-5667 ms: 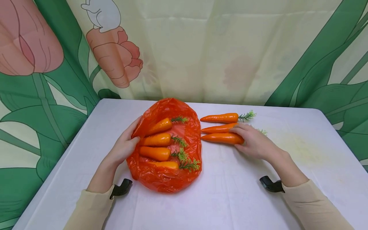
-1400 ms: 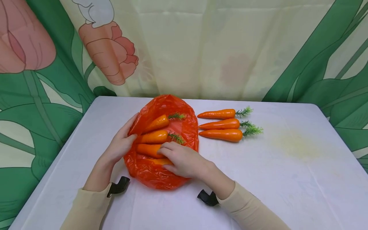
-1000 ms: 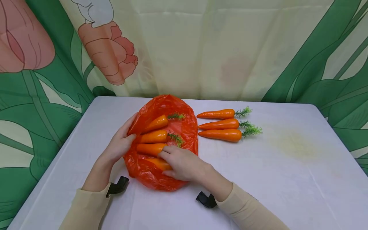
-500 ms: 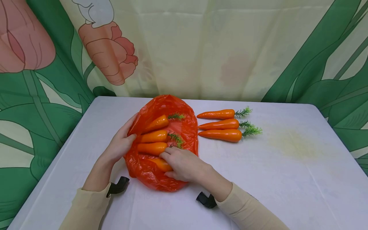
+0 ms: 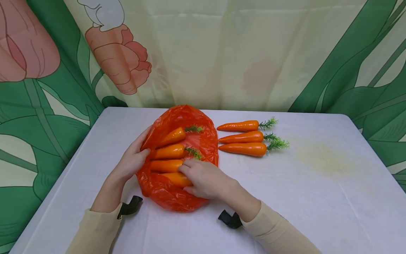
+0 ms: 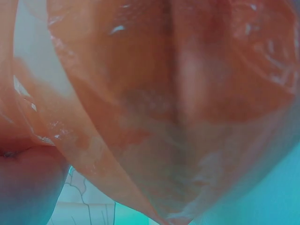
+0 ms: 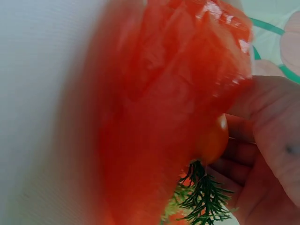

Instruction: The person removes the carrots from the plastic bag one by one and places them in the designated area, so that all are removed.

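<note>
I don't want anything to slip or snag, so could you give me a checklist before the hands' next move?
1. Left hand holding the red bag by its left edge: ok.
2. Bag mouth open: ok, four carrots show inside.
3. Right hand on the nearest carrot in the bag: ok, thumb and fingers on either side.
4. That grip firm: cannot tell, the pressure does not show.
5. Three loose carrots tucked into the bag: not ok, they lie on the table.
6. Their tips apart from the bag's rim: cannot tell, they lie very close.
</note>
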A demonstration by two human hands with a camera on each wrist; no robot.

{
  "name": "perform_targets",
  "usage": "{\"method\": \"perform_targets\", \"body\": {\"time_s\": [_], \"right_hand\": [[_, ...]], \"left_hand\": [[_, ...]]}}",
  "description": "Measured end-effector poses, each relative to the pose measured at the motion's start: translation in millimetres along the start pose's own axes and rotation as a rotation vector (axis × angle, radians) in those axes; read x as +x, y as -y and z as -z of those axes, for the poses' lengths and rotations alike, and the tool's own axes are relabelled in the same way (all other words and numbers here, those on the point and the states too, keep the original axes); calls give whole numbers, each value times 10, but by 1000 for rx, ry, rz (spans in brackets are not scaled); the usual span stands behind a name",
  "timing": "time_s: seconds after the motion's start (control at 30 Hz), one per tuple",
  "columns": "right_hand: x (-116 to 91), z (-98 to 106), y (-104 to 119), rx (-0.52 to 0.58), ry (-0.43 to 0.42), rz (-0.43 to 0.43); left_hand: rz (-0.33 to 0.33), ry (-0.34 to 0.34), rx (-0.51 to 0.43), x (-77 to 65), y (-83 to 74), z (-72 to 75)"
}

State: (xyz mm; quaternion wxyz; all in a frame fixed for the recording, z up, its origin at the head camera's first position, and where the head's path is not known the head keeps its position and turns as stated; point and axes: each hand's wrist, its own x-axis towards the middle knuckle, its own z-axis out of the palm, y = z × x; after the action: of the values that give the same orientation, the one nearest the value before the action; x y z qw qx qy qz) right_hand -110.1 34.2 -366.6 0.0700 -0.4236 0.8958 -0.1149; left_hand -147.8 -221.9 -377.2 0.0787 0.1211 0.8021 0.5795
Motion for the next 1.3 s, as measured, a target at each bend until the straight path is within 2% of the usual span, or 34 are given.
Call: {"method": "perform_targets", "body": {"time_s": [0.9,1.3], "right_hand": [[-161,292,-182,40,-115,-14],[-278,422,-342,101,-171,-61]], "left_hand": [[-1,6,-16,-10,-7,10],[2,1,-10,-12,-14,10]]}}
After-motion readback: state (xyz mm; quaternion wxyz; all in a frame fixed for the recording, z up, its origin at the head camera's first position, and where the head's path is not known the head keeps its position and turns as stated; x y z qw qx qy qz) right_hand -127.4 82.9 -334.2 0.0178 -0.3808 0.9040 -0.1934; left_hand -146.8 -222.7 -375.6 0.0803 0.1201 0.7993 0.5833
